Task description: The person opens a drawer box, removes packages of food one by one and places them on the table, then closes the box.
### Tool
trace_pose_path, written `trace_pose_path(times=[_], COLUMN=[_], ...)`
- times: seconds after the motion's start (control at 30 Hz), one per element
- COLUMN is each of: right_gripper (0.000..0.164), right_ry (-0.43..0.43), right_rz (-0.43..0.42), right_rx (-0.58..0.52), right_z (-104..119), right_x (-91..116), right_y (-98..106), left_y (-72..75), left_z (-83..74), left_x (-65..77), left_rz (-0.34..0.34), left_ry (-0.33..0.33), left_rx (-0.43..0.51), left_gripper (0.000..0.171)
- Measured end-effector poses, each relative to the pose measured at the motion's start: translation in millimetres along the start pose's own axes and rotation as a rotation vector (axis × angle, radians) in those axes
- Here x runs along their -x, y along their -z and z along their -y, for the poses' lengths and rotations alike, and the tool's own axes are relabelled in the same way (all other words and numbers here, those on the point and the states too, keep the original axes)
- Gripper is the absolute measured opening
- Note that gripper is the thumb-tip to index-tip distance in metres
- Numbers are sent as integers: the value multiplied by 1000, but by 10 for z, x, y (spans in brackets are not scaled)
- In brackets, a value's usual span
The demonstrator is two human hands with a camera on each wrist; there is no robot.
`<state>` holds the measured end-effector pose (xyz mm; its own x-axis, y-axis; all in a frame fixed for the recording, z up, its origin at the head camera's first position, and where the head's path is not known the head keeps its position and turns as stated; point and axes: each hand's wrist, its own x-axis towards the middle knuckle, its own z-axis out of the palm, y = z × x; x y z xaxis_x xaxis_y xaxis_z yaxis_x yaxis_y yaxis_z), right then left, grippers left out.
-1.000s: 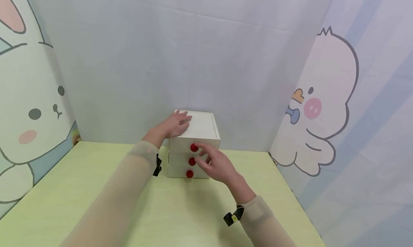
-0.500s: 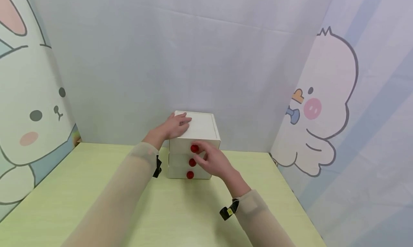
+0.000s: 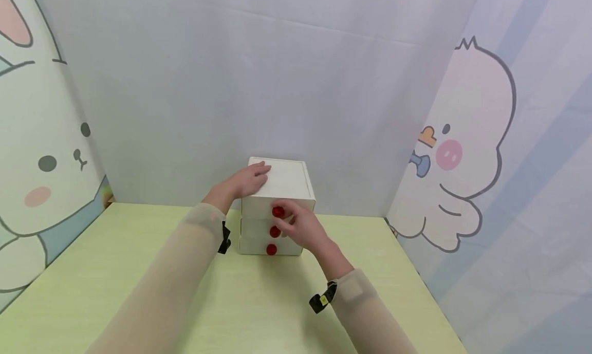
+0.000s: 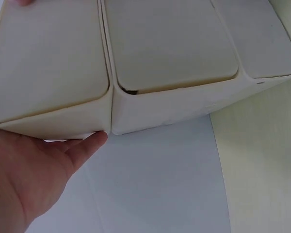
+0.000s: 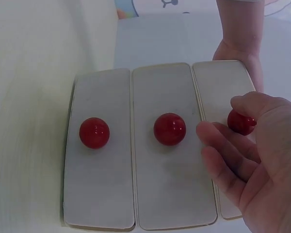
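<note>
A small white drawer cabinet (image 3: 287,179) with a column of 3 red knobs stands at the back of the table. My left hand (image 3: 245,182) rests on the left part of its top, fingers extended. In the left wrist view, a finger (image 4: 89,148) of that hand lies along the cabinet's edge. At the front, my right hand (image 3: 305,228) holds the top red knob (image 5: 241,122) between its fingertips, partly covering it. The middle knob (image 5: 169,129) and the bottom knob (image 5: 94,133) are free of the fingers. All the drawers sit closed in the frame.
The pale yellow-green table (image 3: 259,313) runs up to a plain grey-white curtain (image 3: 287,87) behind the cabinet. Printed cloth with a rabbit (image 3: 51,138) borders the left, and cloth with a chick (image 3: 472,117) borders the right. Black camera straps circle both wrists.
My right hand has moved slightly left and its fingers have come together around the top knob. My left hand has slid a little left on the cabinet top. The drawers have not moved.
</note>
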<state>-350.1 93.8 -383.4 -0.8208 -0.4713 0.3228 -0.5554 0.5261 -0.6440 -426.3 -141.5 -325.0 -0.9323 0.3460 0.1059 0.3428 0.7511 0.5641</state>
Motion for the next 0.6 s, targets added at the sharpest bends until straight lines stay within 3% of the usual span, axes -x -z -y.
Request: trace_pose_path(times=[0.2, 0.6], right_gripper=[34, 33], right_ry=[-28, -13], right_rz=[-23, -48], right_rx=[-75, -77], right_z=[-22, -52], right_x=[-4, 7], right_y=[-31, -61], left_y=[6, 3], left_z=[12, 11], left_x=[2, -4], left_rz=[-4, -11], left_ry=[4, 7], left_rx=[3, 17], left_gripper=[59, 59])
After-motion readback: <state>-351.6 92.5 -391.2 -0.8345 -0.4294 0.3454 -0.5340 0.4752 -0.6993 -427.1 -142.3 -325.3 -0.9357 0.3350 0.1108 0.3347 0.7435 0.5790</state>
